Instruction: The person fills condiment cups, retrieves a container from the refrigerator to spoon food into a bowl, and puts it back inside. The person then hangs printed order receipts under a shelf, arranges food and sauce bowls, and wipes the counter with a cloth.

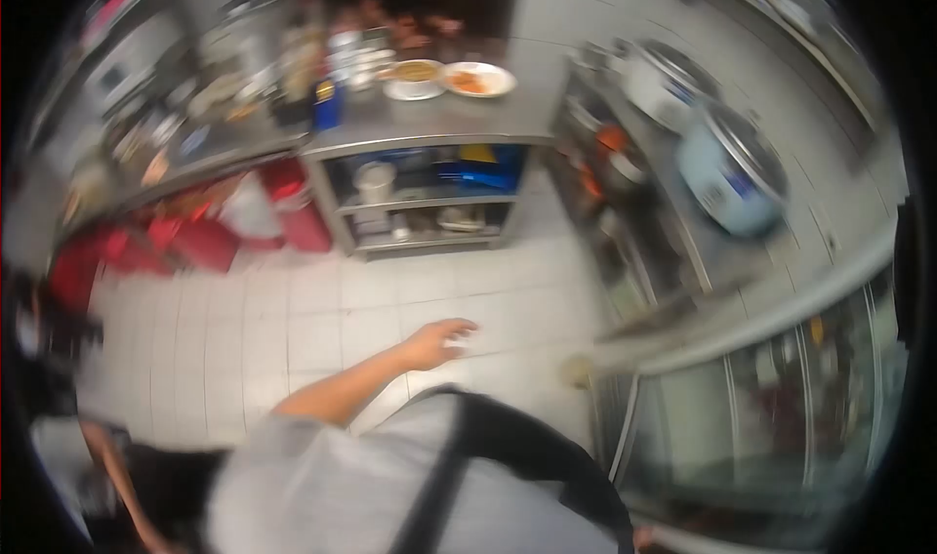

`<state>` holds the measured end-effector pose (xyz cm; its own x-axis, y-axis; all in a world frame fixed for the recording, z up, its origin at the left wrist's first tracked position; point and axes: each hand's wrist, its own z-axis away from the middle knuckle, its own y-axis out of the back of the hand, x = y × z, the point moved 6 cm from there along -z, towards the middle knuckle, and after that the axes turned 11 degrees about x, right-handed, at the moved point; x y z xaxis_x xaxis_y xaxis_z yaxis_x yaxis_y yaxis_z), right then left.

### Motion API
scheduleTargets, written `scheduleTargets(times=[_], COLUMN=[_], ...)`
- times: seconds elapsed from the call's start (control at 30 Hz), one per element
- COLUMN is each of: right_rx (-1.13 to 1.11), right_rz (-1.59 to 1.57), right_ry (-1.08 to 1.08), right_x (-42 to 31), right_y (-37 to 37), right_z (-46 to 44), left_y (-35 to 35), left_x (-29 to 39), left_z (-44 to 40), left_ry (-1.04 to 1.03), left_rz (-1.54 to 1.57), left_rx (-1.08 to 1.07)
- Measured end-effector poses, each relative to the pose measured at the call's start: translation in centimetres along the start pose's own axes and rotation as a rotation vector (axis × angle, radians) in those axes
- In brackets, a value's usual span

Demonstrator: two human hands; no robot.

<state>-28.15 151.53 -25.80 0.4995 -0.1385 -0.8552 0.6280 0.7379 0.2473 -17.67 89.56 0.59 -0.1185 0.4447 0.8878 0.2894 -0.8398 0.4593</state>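
Note:
My left hand (435,346) reaches out in front of my body over the tiled floor. Its fingers are loosely bent and apart, touching nothing that I can make out. A pale patch between the fingertips is too blurred to name. At the lower edge, a small bit of skin, seemingly my right hand (642,538), shows beside the glass-fronted case (693,417); its fingers are hidden. Ahead stands a steel counter (429,129) bearing a bowl of food (415,78) and a white plate with orange food (478,80).
To the right, a white cooker (664,81) and a light blue cooker (727,178) sit on a steel bench. Red bins (200,244) line the left counter's underside. Another person's arm (117,476) is at lower left. People beyond the counter are blurred.

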Motion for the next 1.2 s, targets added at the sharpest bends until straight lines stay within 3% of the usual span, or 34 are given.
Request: scheduleTargets(times=[0.2,0.37,0.5,0.57,0.73,0.77,0.8,0.83,0.87,0.9,0.93,0.97,1.03,1.1,1.17,1.2], right_rx=[-0.383,-0.552,-0.548,-0.51,-0.381,-0.38,-0.456,-0.618,-0.802,-0.914,-1.333,-0.999,-1.437,-1.651,-1.719,-1.759], right_rz=[0.327,0.465,0.511,0.523,0.557,0.6,0.7,0.885,1.045,0.935,0.985,0.872,0.417,0.596,0.53,0.502], right_ry=[0.079,0.166,0.2,0.206,0.247,0.3,0.454,0.845,1.622,2.092,1.421,1.952,1.242,0.823,0.75,0.718], right_x=[-5.7,-9.1,-11.2,-11.6,-10.1,-9.5,-8.5,-7.2,-5.7,-2.1,1.1,2.3,-2.3,-4.1,-7.3,-7.7], right_y=[-18.0,-27.9,-30.9,-31.0,-30.9,-31.4,-33.2,-36.3,-39.9,-44.8,-52.9,-54.8,-56.7,-58.5,-59.5,-60.0], right_z=[0.0,0.6,-0.4,-1.0,-1.7,-1.4,-0.6,1.4,6.3,11.9,19.8,30.3,51.2,63.1,69.1,70.7], left_y=[0.9,2.0,2.3,2.1,5.9,7.6,9.2,11.3,13.0,14.6,15.8,17.2,20.9,26.4,29.8,30.7], left_x=[-5.2,-10.4,-18.8,-23.8,-29.8,-30.8,-31.9,-32.9,-32.7,-33.1,-34.6,-36.0,-41.2,-34.9,-36.8,-38.2], left_z=[-1.1,2.8,10.9,15.5,21.1,21.0,20.6,19.9,19.5,19.2,19.5,19.8,21.4,21.8,23.8,25.2], left_ry=[0.185,0.567,0.581,0.789,0.826,0.812,0.794,0.772,0.811,0.819,0.815,0.795,0.535,0.853,0.884,1.001], left_rz=[-0.182,-0.239,-0.487,-0.344,-0.481,-0.472,-0.462,-0.447,-0.181,0.128,0.439,0.748,0.389,-0.067,-0.437,-0.34], left_rx=[0.077,0.092,0.144,0.027,-0.042,0.068,0.174,0.28,0.294,0.434,0.57,0.702,0.668,0.53,0.558,0.642])
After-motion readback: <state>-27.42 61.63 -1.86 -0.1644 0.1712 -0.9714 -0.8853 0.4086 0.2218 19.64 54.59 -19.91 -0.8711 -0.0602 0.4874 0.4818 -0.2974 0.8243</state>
